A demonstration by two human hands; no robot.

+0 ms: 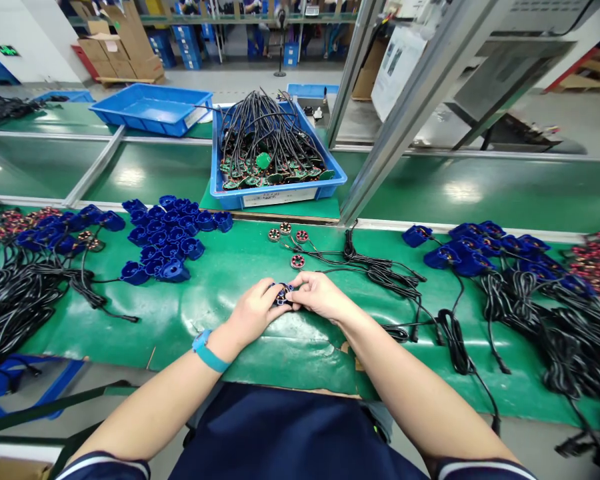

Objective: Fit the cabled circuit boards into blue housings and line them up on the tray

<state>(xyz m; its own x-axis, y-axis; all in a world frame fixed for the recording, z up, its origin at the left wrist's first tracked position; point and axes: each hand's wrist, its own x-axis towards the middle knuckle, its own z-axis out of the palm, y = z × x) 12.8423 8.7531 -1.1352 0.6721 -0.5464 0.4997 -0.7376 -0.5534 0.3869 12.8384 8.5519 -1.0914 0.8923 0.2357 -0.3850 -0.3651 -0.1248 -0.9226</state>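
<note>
My left hand (254, 312), with a blue band on its wrist, is closed around a small blue plastic housing (281, 294) low over the green bench mat. The fingers of my right hand (319, 297) pinch at the housing's near right side. Dark parts and thin wires show inside it, but fingers cover much of it. Just beyond my hands lie several small round copper-wound stators (297, 261). Black cables (375, 265) stretch away to the right of them.
Blue housings (163, 237) are grouped on the left, with more housings (473, 248) at right. Black cable bundles (25, 310) lie at both sides. A blue bin (280, 198) of cabled green circuit boards stands ahead, near a metal post (380, 127) and another blue tray (150, 123).
</note>
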